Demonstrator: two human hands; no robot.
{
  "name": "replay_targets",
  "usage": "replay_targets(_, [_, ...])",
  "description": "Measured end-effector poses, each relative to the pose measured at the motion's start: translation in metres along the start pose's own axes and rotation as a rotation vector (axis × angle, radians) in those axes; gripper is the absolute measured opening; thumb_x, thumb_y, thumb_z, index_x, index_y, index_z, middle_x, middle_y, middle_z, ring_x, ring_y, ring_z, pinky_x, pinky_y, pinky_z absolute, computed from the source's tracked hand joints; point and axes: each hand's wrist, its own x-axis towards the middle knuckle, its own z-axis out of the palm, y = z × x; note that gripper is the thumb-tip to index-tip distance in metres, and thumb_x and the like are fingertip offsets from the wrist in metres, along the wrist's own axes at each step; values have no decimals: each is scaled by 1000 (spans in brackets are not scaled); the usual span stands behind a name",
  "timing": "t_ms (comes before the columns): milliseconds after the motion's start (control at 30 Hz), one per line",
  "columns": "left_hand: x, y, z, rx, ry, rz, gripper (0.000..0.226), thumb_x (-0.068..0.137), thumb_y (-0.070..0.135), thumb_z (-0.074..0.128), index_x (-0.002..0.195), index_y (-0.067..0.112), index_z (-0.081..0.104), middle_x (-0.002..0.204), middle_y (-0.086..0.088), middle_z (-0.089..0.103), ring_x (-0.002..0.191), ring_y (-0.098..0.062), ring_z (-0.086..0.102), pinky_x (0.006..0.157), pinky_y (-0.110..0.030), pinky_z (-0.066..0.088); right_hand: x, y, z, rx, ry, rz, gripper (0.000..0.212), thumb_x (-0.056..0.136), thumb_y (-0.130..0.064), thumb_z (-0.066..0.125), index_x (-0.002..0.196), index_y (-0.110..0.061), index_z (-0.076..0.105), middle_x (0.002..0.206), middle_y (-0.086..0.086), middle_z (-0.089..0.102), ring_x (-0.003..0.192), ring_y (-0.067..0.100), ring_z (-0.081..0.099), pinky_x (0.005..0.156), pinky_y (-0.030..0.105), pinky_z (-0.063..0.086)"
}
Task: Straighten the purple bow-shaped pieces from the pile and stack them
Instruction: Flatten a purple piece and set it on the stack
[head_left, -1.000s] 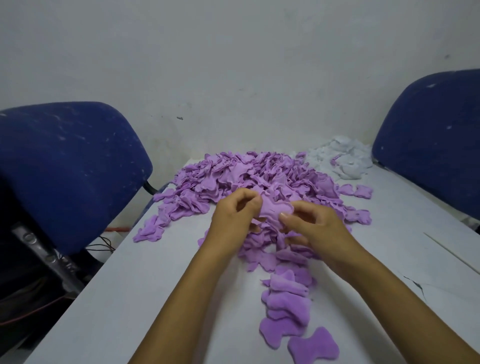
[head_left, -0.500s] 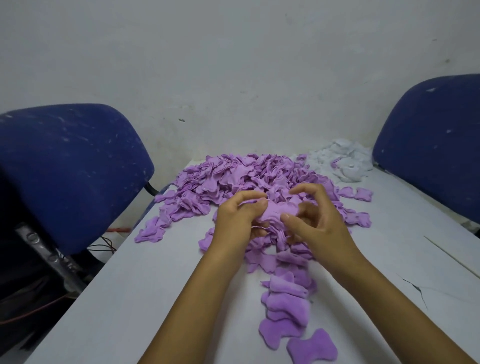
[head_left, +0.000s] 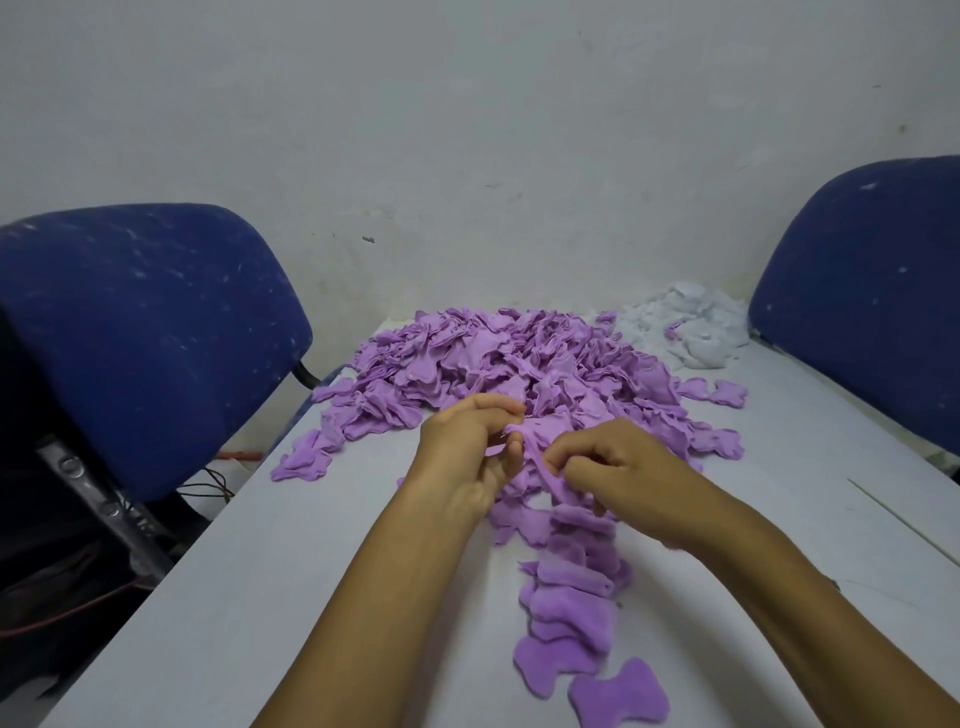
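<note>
Item one: my left hand (head_left: 470, 457), fingers curled, pinching one soft purple bow-shaped fabric piece (head_left: 540, 434) at its left edge.

Item two: my right hand (head_left: 618, 467), fingers curled, gripping the same piece from its right side. The piece is held between both hands, at the near edge of the pile and above the table.

Item three: large loose pile of purple bow-shaped fabric pieces (head_left: 493, 358), heaped at the far middle of the pale grey table (head_left: 270, 561). No bin or tray holds it; the pieces lie directly on the tabletop, with a few strays beside the heap to the left and right.

Item four: overlapping row of flattened purple pieces (head_left: 571, 603), running from under my right wrist towards me, with one single piece (head_left: 618, 699) lying apart at its near end.

Item five: smaller heap of white fabric pieces (head_left: 691, 327), far right corner, touching the purple pile.

Item six: two blue upholstered chairs, one to the left (head_left: 145, 338), one to the right (head_left: 872, 291), flanking the table.
</note>
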Motion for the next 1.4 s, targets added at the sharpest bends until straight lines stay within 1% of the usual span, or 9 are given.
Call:
replay_targets(100, [0,0,0,-38,2,-40,31,86,-17,44,70,3,61,54,-9,57,34,-7,46,33,-13,41,0,-4,-2,79,-162,-21,23,68,-30,49,62,-11,61,54,8,36,52,19,30,52,32,31])
replay_targets(200, [-1,5,4,2,-94,61,32,85,-15,45,68,6,62,54,-8,53,35,-9,42,32,-14,36,-3,-5,-4,618,-272,1,12,72,-19,56,64,-13,62,46,-6,31,46,13,26,48,22,31])
replay_targets(300, [-6,7,8,158,-321,294,27,82,-4,53,70,13,70,64,-3,61,53,-12,53,46,-18,42,-7,-3,-6,1102,-355,-57,6,71,-19,66,73,-16,71,47,-6,24,49,12,26,51,22,32])
replay_targets(400, [-13,2,10,53,-579,294,24,84,23,52,91,12,72,89,-5,66,84,-17,61,72,-28,47,-8,-5,-7,1314,-422,-126,8,78,-20,69,73,-14,67,49,-4,27,53,14,27,54,22,36])
replay_targets(500, [-17,-1,12,70,-584,378,12,86,20,62,79,15,70,81,-4,64,75,-15,59,68,-24,50,-12,-3,-7,1394,-393,-93,21,77,-20,75,87,-8,62,49,-4,32,53,11,30,53,22,38])
replay_targets(633, [-18,-2,13,177,-487,499,13,77,17,66,66,23,68,67,2,60,61,-12,51,58,-24,44,-15,-2,0,1211,-152,0,29,81,-14,69,109,-5,69,56,-2,41,55,11,42,54,23,45])
replay_targets(933, [-11,-6,8,195,-377,610,15,82,24,61,76,11,55,63,4,54,54,-8,51,48,-20,46,-17,-10,5,594,254,-208,10,79,-20,75,85,-27,80,79,0,75,70,7,67,64,15,51])
replay_targets(1100, [-12,-10,9,320,-482,546,21,85,35,66,81,15,66,71,-3,60,62,-15,58,56,-26,50,-20,-12,3,632,310,-209,7,76,-19,77,81,-24,78,76,7,75,68,15,71,62,18,53])
replay_targets(1400, [-21,-14,18,366,-356,746,19,88,-6,62,75,9,60,63,5,56,56,-12,49,54,-22,44,-15,-10,9,574,594,-106,12,84,8,66,76,2,61,52,15,60,45,17,61,48,20,48])
